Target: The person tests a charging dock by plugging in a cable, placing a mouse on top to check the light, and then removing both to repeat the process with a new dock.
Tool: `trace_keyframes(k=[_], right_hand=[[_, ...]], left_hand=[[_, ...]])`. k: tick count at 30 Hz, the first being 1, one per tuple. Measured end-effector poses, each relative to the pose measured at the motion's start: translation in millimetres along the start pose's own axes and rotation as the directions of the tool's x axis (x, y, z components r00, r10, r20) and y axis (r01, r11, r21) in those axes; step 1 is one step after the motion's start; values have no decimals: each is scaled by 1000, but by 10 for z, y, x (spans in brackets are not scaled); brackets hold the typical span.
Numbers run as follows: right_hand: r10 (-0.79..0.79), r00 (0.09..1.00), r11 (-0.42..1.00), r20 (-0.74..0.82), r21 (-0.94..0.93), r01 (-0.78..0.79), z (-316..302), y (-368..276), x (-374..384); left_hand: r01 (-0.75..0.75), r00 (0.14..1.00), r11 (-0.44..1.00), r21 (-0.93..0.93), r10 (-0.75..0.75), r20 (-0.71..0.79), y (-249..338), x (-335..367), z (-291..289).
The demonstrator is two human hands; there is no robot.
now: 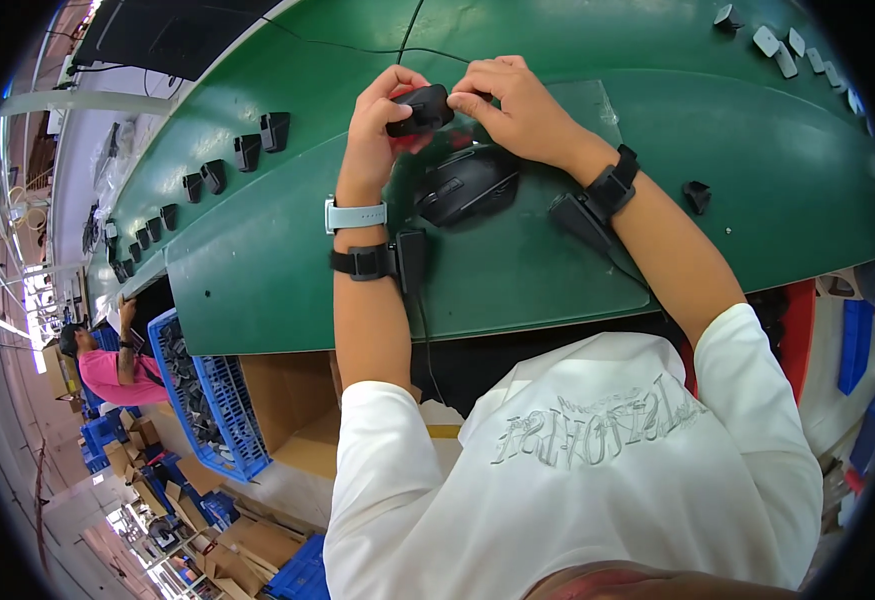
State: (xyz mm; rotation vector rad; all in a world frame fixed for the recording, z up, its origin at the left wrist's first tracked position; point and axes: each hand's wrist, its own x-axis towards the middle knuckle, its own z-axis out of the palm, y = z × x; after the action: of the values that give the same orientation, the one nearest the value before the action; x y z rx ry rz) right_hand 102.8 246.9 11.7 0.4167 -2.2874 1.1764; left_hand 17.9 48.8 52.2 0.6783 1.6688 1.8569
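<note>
My left hand [382, 115] is closed around a small black computer mouse [427, 108], lifted above the bench, with a red glow on my fingers below it. Close by on the right, the thumb and forefinger of my right hand [527, 110] are pinched together at the mouse's end. Something small and dark shows by those fingers, too hidden to name. Below both hands, a larger black mouse [469, 185] lies on a clear sheet [557, 265] over the green bench.
Black plastic parts [247, 152] stand in a row along the bench's left side; another part [696, 196] lies at right. White-faced pieces [785, 60] sit far right. A thin cable [357, 47] crosses the back. A blue crate [242, 410] and a person in pink [117, 375] are at left.
</note>
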Motion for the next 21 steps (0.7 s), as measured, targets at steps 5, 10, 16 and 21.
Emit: trace_keyframes(k=[5, 10, 16, 21], right_hand=[[-98, 979, 982, -181, -174, 66, -60, -54, 40], [-236, 967, 971, -96, 24, 239, -211, -236, -44], [-142, 849, 986, 509, 146, 77, -76, -135, -121], [291, 936, 547, 200, 767, -334, -175, -118, -13]], left_hand=[[192, 980, 970, 149, -198, 30, 57, -35, 2], [-65, 996, 889, -453, 89, 32, 25, 0, -143], [-230, 969, 657, -718, 88, -230, -28, -3, -115], [-252, 960, 823, -510, 147, -238, -71, 19, -100]])
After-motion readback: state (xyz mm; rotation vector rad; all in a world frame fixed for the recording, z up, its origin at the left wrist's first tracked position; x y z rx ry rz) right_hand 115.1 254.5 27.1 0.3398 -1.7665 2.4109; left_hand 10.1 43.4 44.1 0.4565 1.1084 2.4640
